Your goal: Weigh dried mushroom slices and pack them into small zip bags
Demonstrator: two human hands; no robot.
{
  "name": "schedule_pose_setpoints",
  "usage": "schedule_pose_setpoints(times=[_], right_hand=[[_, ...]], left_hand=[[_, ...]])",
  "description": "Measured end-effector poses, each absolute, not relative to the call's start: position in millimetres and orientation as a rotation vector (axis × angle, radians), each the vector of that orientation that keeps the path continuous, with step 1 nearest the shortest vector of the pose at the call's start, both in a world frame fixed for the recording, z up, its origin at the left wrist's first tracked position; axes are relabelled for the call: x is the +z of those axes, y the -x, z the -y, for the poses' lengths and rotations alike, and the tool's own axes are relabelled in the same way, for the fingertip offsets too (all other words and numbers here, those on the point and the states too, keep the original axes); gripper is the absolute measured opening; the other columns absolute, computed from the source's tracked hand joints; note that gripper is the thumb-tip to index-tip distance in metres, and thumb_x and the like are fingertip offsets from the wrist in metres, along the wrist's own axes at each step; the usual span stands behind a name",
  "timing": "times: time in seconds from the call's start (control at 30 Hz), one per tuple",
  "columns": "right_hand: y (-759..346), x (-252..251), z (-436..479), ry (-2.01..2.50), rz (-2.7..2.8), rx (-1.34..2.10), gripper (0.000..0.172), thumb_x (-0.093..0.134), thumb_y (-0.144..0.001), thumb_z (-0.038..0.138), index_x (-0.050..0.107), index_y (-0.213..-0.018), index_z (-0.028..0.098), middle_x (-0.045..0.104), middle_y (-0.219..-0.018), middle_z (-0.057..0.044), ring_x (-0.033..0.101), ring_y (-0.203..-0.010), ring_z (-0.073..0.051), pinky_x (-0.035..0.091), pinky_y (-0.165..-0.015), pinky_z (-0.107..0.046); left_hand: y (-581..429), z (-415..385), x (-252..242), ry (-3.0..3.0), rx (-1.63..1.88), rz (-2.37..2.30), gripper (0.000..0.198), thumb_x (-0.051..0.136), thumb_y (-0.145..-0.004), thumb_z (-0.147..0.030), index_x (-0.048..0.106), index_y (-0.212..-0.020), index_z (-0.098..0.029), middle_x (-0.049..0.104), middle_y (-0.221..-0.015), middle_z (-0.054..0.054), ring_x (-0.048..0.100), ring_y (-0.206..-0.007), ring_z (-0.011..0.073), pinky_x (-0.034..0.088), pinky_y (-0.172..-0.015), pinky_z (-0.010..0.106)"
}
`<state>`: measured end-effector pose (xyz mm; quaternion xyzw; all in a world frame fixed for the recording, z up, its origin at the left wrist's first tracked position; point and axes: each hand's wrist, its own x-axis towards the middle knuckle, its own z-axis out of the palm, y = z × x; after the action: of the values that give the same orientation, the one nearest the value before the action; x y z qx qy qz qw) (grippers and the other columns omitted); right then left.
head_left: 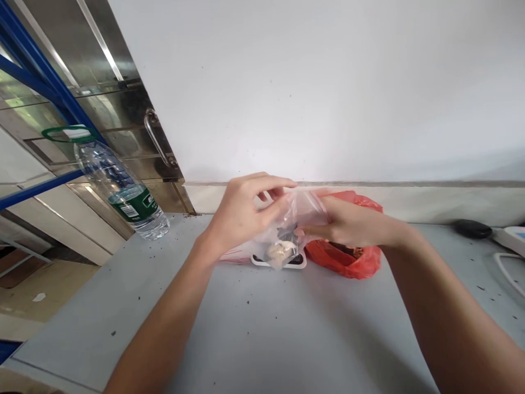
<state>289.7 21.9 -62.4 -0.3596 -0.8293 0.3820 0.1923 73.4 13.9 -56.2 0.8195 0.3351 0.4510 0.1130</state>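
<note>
A clear plastic zip bag (291, 221) hangs tilted between my hands, with pale, cream-coloured pieces (281, 250) and something dark at its bottom. My left hand (252, 205) has its fingers curved over the bag's upper left side, with the thumb against the plastic. On the right, my right hand (348, 221) pinches the bag's other side between thumb and fingers. Beneath the bag is a small white-rimmed device with a dark top (301, 261), partly hidden. A red plastic bag (348, 268) stands open under my right hand, with brownish contents showing.
A large water bottle with a green label (131, 202) stands at the table's left edge. Clear bags with red lines (235, 256) lie left of the device. A black mouse-like object (472, 229) and a white device (511, 241) are at right. Dark crumbs dot the grey table (246, 339).
</note>
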Motion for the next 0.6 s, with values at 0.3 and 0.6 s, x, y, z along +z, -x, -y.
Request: schedule_pose_setpoints(times=[0.3,0.6], right_hand=[[-382,-59,6,1.091,1.678,0.495,0.022,0.076,-0.085,0.041,0.081,-0.102,0.028,0.08,-0.114,-0.006,0.073,-0.112,-0.03,0.06,-0.096,-0.045],[-456,-163,3,1.502,1.759,-0.076,0.04,0.059,-0.086,0.021,0.082,-0.117,0.029,0.076,-0.13,-0.009,0.07,-0.123,-0.036,0.057,-0.107,-0.054]], left_hand=[[-78,-31,-67,-2.182,1.278,-1.169,0.037,0.057,-0.101,-0.048,0.076,-0.114,-0.019,0.08,-0.097,0.008,0.075,-0.089,0.0207,0.059,-0.082,0.027],[-111,-25,-90,-2.419,0.59,-1.047,0.035,0.056,-0.1,-0.048,0.079,-0.114,-0.025,0.078,-0.12,0.008,0.072,-0.11,0.0267,0.06,-0.08,0.031]])
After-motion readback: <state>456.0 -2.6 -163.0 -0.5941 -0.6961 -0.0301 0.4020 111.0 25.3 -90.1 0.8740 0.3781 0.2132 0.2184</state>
